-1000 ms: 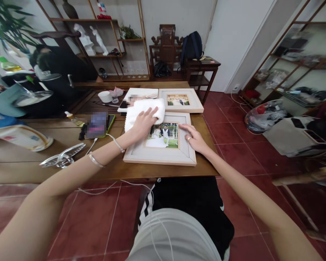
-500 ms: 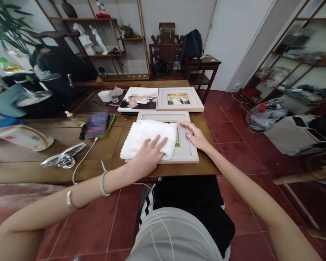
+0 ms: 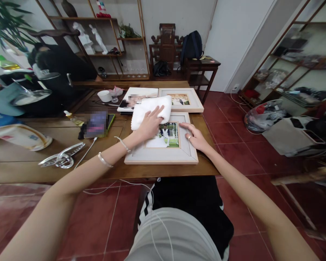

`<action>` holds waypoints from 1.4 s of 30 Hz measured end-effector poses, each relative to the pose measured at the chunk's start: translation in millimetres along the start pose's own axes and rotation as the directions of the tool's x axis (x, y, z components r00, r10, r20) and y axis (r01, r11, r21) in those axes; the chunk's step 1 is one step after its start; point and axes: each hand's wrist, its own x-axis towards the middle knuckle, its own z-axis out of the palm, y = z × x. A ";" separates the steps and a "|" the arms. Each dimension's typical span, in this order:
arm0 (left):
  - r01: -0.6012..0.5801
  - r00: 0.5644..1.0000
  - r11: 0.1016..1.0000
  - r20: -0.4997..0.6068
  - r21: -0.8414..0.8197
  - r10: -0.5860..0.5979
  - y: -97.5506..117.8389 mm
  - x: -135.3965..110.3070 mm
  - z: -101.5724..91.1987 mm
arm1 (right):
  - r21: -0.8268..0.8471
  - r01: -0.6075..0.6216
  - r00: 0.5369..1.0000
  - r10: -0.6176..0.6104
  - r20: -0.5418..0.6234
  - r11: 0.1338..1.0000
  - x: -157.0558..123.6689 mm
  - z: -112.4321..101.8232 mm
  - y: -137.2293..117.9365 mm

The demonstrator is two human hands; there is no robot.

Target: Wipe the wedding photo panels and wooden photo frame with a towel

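Note:
A pale wooden picture frame (image 3: pixel 163 154) with a photo of two people lies flat on the wooden table (image 3: pixel 108 145) in front of me. My left hand (image 3: pixel 149 125) presses flat, fingers spread, on a folded white cloth (image 3: pixel 152 108) at the frame's far left corner. My right hand (image 3: pixel 195 136) rests open on the frame's right border, a ring on one finger. Two more pictures lie behind: a second pale frame (image 3: pixel 191 101) and an unframed print (image 3: pixel 130 99), each partly covered by the cloth.
Left of the frame lie a phone (image 3: pixel 97 123) on a white cable, a small bottle (image 3: pixel 70 117), a glass ornament (image 3: pixel 61 157) and a white cup (image 3: pixel 104 96). Shelves, a carved chair and a backpack (image 3: pixel 192 45) stand behind. Bags clutter the red tiled floor at right.
My left hand has slid the cloth from the frame's near side, where it covered the photo, back up to the far edge. The photo shows again. My right hand has stayed put.

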 end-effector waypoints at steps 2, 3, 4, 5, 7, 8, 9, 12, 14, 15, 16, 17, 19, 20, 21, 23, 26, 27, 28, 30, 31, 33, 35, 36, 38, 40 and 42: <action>-0.050 0.999 0.999 0.018 0.013 0.050 -0.4 9.6 4.8 | -0.002 -0.002 1.000 0.002 -0.002 1.000 0.5 0.4 0.1; -0.065 0.998 0.998 0.025 0.025 0.064 0.7 12.9 6.5 | -0.003 -0.003 1.000 0.003 -0.001 1.000 0.7 0.6 0.0; -0.069 0.997 0.997 0.030 0.041 0.067 2.4 15.3 7.8 | -0.004 -0.002 1.000 0.002 0.000 1.000 1.0 0.7 0.0; -0.064 0.998 0.996 0.033 0.057 0.062 4.3 16.9 8.5 | -0.003 -0.002 1.000 0.002 -0.001 1.000 1.3 0.9 -0.1; -0.061 0.997 0.995 0.049 0.080 0.057 9.0 17.6 8.4 | 0.005 -0.003 1.000 0.003 -0.005 1.000 1.6 1.3 -0.4; -0.068 0.996 0.994 0.061 0.085 0.063 12.2 16.4 7.4 | 0.009 -0.006 1.000 0.006 -0.008 1.000 1.6 1.4 -0.7; -0.079 0.995 0.993 0.073 0.087 0.073 16.3 13.7 5.5 | 0.013 -0.009 1.000 0.010 -0.008 1.000 1.6 1.4 -1.1; -0.133 0.986 0.988 0.111 0.082 0.123 36.9 -4.1 -7.6 | 0.006 -0.025 1.000 0.025 0.002 1.000 1.2 1.3 -2.9; -0.167 0.976 0.983 0.155 0.073 0.154 56.6 -23.6 -23.7 | 0.001 -0.032 0.999 0.032 0.007 0.999 0.7 1.2 -4.4; -0.169 0.969 0.984 0.193 0.064 0.154 67.3 -34.8 -33.6 | 0.001 -0.035 0.999 0.035 0.007 0.999 0.5 1.1 -5.1; -0.158 0.961 0.986 0.238 0.053 0.141 77.7 -46.3 -44.1 | 0.001 -0.037 0.999 0.037 0.007 0.999 0.3 1.1 -5.6; -0.167 0.949 0.985 0.278 0.038 0.150 87.6 -57.6 -54.6 | 0.002 -0.037 0.999 0.037 0.007 0.999 0.1 1.1 -6.1; -0.191 0.933 0.981 0.315 0.021 0.175 104.3 -77.2 -72.6 | -0.002 -0.035 0.999 0.035 0.010 0.999 -0.2 1.0 -6.6; -0.211 0.925 0.978 0.326 0.010 0.196 110.8 -84.7 -78.8 | -0.006 -0.033 0.999 0.034 0.012 0.999 -0.2 1.0 -6.7; -0.225 0.921 0.974 0.327 0.001 0.212 115.9 -90.1 -82.7 | -0.011 -0.032 0.999 0.032 0.013 0.999 -0.2 1.0 -6.7; -0.237 0.921 0.971 0.317 -0.009 0.227 121.9 -94.2 -83.2 | -0.021 -0.034 0.999 0.034 0.013 0.999 0.1 1.2 -6.3; -0.191 0.947 0.982 0.262 0.003 0.184 120.0 -84.5 -71.6 | -0.027 -0.029 1.000 0.029 0.009 0.999 0.6 1.7 -4.9; -0.165 0.953 0.986 0.257 0.007 0.158 116.3 -78.0 -66.6 | -0.025 -0.022 1.000 0.022 0.008 0.999 0.7 1.9 -4.1; -0.133 0.958 0.991 0.257 0.009 0.126 111.0 -70.3 -61.7 | -0.021 -0.015 1.000 0.015 0.008 1.000 0.7 2.0 -3.2; -0.035 0.965 0.999 0.260 -0.001 0.034 96.1 -52.5 -53.6 | -0.012 0.002 1.000 -0.002 0.012 1.000 0.6 2.2 -1.1; 0.019 0.967 1.000 0.256 -0.009 -0.016 86.7 -42.8 -50.5 | -0.007 0.011 1.000 -0.011 0.014 1.000 0.4 2.2 0.1; 0.108 0.972 0.994 0.215 -0.030 -0.099 65.7 -22.6 -45.7 | 0.003 0.030 0.999 -0.030 0.014 1.000 -0.1 2.2 2.4; 0.135 0.979 0.989 0.164 -0.053 -0.125 45.4 -1.9 -41.8 | 0.012 0.049 0.999 -0.049 0.009 0.999 -0.5 2.0 4.2; 0.127 0.984 0.990 0.138 -0.069 -0.116 36.9 8.5 -39.8 | 0.015 0.057 0.998 -0.057 0.008 0.998 -0.6 1.9 4.7; 0.071 0.994 0.990 0.097 -0.122 -0.059 25.6 29.0 -34.9 | 0.014 0.066 0.998 -0.066 0.010 0.998 -0.5 1.6 4.9; -0.023 0.995 0.981 0.087 -0.193 0.040 22.6 47.7 -28.9 | 0.006 0.063 0.998 -0.063 0.016 0.998 -0.1 1.3 4.0; -0.103 0.987 0.962 0.093 -0.255 0.131 25.8 62.5 -22.5 | -0.002 0.051 0.999 -0.051 0.019 0.999 0.4 1.2 2.3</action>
